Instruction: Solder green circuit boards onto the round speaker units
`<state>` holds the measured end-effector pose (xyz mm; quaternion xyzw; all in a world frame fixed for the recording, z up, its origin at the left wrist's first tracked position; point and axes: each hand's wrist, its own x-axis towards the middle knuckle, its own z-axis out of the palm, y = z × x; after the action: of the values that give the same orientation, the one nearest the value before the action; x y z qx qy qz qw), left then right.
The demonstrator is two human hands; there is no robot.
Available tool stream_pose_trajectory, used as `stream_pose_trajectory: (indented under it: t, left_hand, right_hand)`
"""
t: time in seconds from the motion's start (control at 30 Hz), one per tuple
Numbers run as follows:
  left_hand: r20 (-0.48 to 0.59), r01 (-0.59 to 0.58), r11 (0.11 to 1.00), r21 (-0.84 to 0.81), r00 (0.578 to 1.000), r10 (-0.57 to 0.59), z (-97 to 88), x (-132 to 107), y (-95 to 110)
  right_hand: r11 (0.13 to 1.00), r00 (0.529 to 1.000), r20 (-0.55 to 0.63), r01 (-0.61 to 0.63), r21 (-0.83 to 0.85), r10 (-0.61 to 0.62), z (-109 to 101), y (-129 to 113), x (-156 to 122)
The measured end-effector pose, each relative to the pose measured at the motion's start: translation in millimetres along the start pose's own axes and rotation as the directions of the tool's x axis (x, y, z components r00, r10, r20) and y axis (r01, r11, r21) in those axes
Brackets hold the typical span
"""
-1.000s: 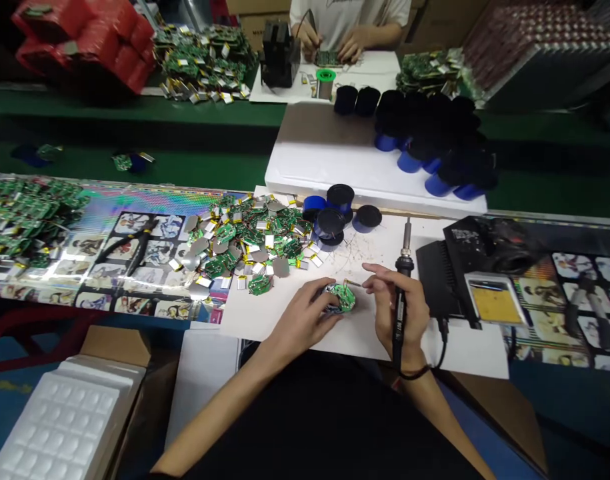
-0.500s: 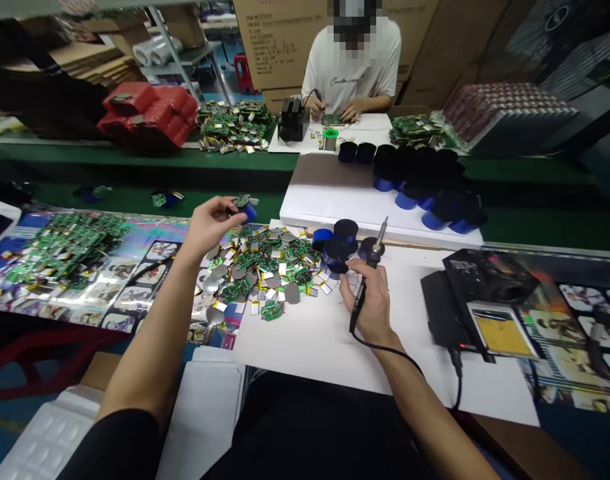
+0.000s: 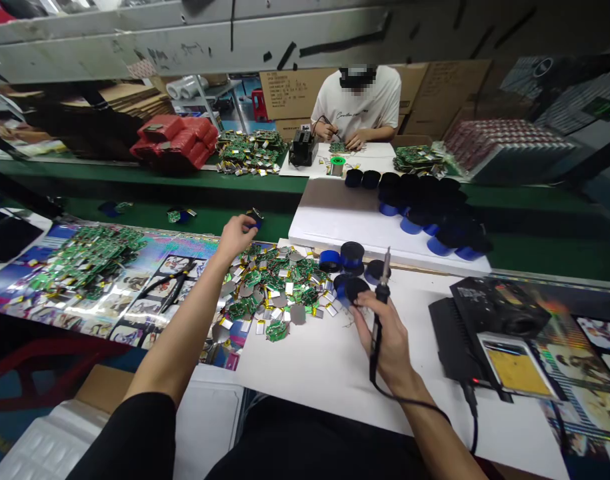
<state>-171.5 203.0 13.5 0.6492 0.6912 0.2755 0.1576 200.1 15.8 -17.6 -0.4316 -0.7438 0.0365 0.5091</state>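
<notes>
My left hand (image 3: pixel 239 235) is stretched far forward over the green belt's near edge, fingers closed on a small blue round part with a green circuit board (image 3: pixel 255 217). My right hand (image 3: pixel 389 330) rests on the white sheet (image 3: pixel 329 373), wrapped round a soldering iron (image 3: pixel 381 297) whose tip points up and away. Its fingertips touch a black-and-blue round housing (image 3: pixel 352 288). A heap of green boards and silver battery cells (image 3: pixel 272 287) lies between the two hands.
A black soldering station (image 3: pixel 489 327) stands at the right. Blue-black housings (image 3: pixel 435 213) sit on a white foam slab (image 3: pixel 335 220). More boards (image 3: pixel 85 257) lie at the left beside pliers (image 3: pixel 167 287). Across the green belt (image 3: pixel 135 200) a person in a white shirt solders.
My left hand lifted the assembled board part from the white sheet and carried it forward-left to the belt's edge. My right hand moved forward with the iron to the housings. My head tilted up.
</notes>
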Motion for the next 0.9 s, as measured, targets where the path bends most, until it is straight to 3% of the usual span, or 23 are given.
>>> stream_pose_trajectory:
  t: [0.13,0.27,0.33,0.5,0.7,0.8,0.9]
  left_hand:
    - [0.248,-0.199,0.977,-0.069,0.946,0.210,1.6,-33,15]
    - [0.365,-0.355,0.931,-0.081,0.859,0.359,15.8,-45,32]
    - [0.386,-0.381,0.922,-0.063,0.843,0.374,20.4,-41,37]
    - [0.333,-0.346,0.938,-0.026,0.882,0.335,10.5,-29,46]
    - [0.088,-0.278,0.961,-0.008,0.957,0.278,-15.6,-43,58]
    - [0.014,-0.214,0.965,-0.151,0.976,0.219,-21.4,-56,66]
    - [-0.047,-0.177,0.885,-0.430,0.984,0.174,-21.3,-71,80]
  right_hand:
    - [0.997,0.993,0.116,0.006,0.075,-0.014,-30,-17,-38]
    - [0.991,0.976,0.217,-0.044,0.126,0.016,-41,-25,-72]
    - [0.990,0.970,0.240,-0.073,0.117,0.043,-43,-28,-82]
    - [0.993,0.982,0.178,-0.084,0.087,0.068,-51,-31,-85]
    - [0.984,0.984,0.106,-0.151,0.090,0.141,-62,-30,-77]
    - [0.986,0.986,0.064,-0.155,0.064,0.151,-63,-27,-74]
    - [0.986,0.987,0.026,-0.160,0.042,0.159,-61,-25,-71]
